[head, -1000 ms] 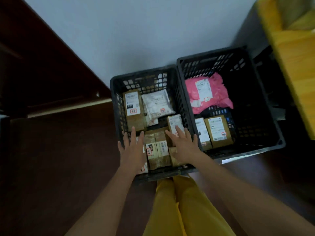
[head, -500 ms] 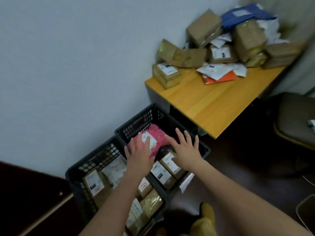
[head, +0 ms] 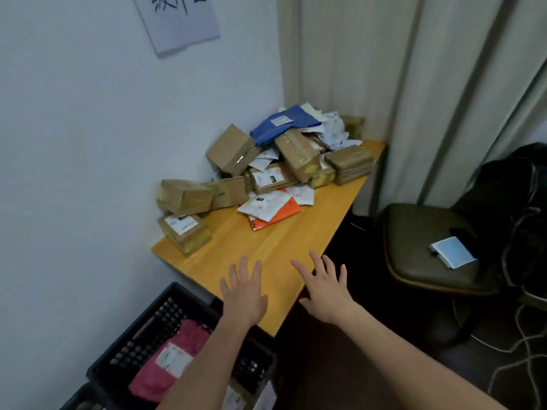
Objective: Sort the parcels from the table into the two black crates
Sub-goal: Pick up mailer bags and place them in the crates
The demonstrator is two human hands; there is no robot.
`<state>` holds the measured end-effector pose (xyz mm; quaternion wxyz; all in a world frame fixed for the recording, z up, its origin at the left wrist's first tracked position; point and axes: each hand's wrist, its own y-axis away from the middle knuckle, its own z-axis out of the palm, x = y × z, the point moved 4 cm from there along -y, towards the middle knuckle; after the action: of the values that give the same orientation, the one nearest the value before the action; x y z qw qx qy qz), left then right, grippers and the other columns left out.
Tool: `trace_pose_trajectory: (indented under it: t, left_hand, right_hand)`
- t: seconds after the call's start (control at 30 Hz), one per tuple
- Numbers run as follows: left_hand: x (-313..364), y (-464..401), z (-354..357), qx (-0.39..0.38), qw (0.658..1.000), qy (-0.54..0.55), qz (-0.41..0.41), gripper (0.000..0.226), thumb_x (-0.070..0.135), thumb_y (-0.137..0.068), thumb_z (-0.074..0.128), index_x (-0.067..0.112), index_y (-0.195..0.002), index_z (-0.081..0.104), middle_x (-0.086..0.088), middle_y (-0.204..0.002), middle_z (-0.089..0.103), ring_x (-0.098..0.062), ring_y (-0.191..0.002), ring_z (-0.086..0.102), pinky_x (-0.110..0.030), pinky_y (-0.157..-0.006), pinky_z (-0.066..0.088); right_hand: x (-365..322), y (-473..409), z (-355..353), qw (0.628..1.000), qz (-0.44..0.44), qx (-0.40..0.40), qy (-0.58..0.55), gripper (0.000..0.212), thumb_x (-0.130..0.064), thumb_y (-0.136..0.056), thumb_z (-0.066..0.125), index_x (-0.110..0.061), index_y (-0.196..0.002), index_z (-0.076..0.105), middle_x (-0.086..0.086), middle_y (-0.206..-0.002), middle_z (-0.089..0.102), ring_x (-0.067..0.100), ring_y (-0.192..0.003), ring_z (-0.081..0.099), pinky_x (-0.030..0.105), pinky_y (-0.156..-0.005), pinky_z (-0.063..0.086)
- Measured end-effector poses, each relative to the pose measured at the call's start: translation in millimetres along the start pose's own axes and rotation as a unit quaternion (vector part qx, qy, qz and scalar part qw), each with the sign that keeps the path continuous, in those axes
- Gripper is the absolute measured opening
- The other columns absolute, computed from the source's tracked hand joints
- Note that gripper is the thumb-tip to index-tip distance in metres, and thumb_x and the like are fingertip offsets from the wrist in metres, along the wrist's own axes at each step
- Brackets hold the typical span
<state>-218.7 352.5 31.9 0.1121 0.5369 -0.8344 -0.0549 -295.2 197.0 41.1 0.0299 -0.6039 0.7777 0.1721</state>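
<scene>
Curtains (head: pixel 414 84) fill the far right, hanging in pale folds beside the white wall (head: pixel 74 143), where a paper notice (head: pixel 177 19) is cut off by the top edge, its dark writing only half in view. Below them the wooden surface (head: pixel 266 247) runs with its long axis from the near left to the far right corner. A heap of parcels (head: pixel 266 164) crowds its far end: brown boxes lean at all angles, a blue mailer (head: pixel 281 122) lies on top, and white and orange flat bags (head: pixel 275 208) spill toward the near side. Many labels are blurred and cannot be read, and the lower parcels are mostly hidden by those above. One brown box (head: pixel 185 232) sits alone at the left edge, label up, its long side running roughly along the wall.

On the right stands a dark chair (head: pixel 423 247) with a small pale packet (head: pixel 453 251) on its seat. At the near left, one black crate (head: pixel 142 335) holds a pink parcel (head: pixel 168 362), partly covered by the left forearm; a second crate (head: pixel 80 400) is cut off by the bottom edge.

Both hands hover over the near end of the surface, well apart from the heap. Left hand (head: pixel 244 294) has its fingers straight and spread, holding nothing; right hand (head: pixel 324 291) likewise, fingers splayed and empty.
</scene>
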Motion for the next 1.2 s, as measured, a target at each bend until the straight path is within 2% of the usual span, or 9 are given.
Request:
trace_pose_trajectory:
  t: [0.13,0.3,0.47,0.67,0.83,1.0,1.1,1.2]
  left_hand:
    - [52,-39,-1,-0.003,1.0,0.001,0.011,0.078,0.034,-0.098,0.052,0.028,-0.156,-0.001,-0.005,-0.161,-0.018,-0.036,-0.148,-0.01,-0.059,-0.118,0.006]
    - [73,-84,2,-0.025,1.0,-0.013,0.005,0.078,0.03,-0.098,0.053,0.028,-0.156,0.0,-0.004,-0.161,-0.017,-0.036,-0.149,-0.01,-0.059,-0.119,0.006]
    - [56,-147,7,-0.067,0.997,-0.026,-0.024,0.08,0.03,-0.098,0.053,0.027,-0.156,-0.001,-0.005,-0.162,-0.017,-0.036,-0.149,-0.011,-0.059,-0.118,0.006]
    - [31,-252,17,-0.078,0.995,0.004,-0.062,0.079,0.021,-0.093,0.055,0.027,-0.155,0.006,-0.004,-0.162,-0.014,-0.033,-0.149,-0.006,-0.059,-0.118,0.008]
    - [13,-325,38,-0.132,0.986,0.042,-0.093,0.081,0.022,-0.095,0.054,0.023,-0.156,0.0,-0.004,-0.163,-0.014,-0.03,-0.15,-0.005,-0.056,-0.119,0.012]
    - [-8,-377,52,-0.143,0.983,0.061,-0.103,0.078,0.022,-0.097,0.052,0.02,-0.156,0.0,-0.003,-0.164,-0.011,-0.028,-0.151,-0.001,-0.052,-0.117,0.02]
    - [-20,-396,63,-0.155,0.976,0.101,-0.111,0.082,0.024,-0.096,0.055,0.02,-0.156,-0.002,-0.004,-0.164,-0.011,-0.03,-0.15,0.001,-0.047,-0.117,0.025]
    - [-22,-403,76,-0.185,0.965,0.155,-0.102,0.08,0.017,-0.096,0.052,0.019,-0.156,0.0,-0.007,-0.164,-0.009,-0.029,-0.15,0.008,-0.041,-0.116,0.028]
  right_hand:
    - [60,-25,-38,1.0,0.015,0.014,-0.005,0.087,-0.033,-0.095,0.06,-0.043,-0.154,-0.004,0.005,-0.162,-0.016,0.034,-0.15,-0.009,0.063,-0.118,0.001]
    - [104,-65,-53,0.999,0.03,0.004,-0.022,0.086,-0.033,-0.095,0.059,-0.042,-0.154,-0.003,0.005,-0.163,-0.015,0.035,-0.15,-0.006,0.062,-0.119,0.004]
    - [117,-114,-42,0.998,0.029,-0.046,-0.021,0.085,-0.034,-0.096,0.059,-0.042,-0.154,-0.002,0.005,-0.162,-0.018,0.036,-0.15,-0.006,0.062,-0.119,0.005]
    - [138,-207,-44,0.996,0.04,-0.085,-0.009,0.083,-0.034,-0.095,0.06,-0.044,-0.154,0.003,0.005,-0.161,-0.02,0.036,-0.149,-0.004,0.06,-0.118,0.009]
    - [142,-292,-55,0.991,0.046,-0.125,-0.003,0.077,-0.032,-0.096,0.059,-0.04,-0.154,0.009,0.006,-0.161,-0.02,0.036,-0.149,-0.002,0.057,-0.12,0.012]
    - [127,-354,-49,0.988,0.026,-0.152,-0.012,0.068,-0.034,-0.097,0.057,-0.039,-0.152,0.018,0.004,-0.161,-0.019,0.034,-0.149,0.0,0.053,-0.121,0.014]
    - [124,-373,-37,0.984,0.014,-0.173,-0.026,0.069,-0.032,-0.096,0.059,-0.04,-0.153,0.019,0.002,-0.161,-0.016,0.032,-0.148,0.003,0.051,-0.121,0.014]
    - [127,-386,-23,0.978,0.008,-0.205,-0.036,0.072,-0.031,-0.095,0.059,-0.038,-0.154,0.018,0.003,-0.161,-0.014,0.032,-0.147,0.007,0.048,-0.12,0.02]
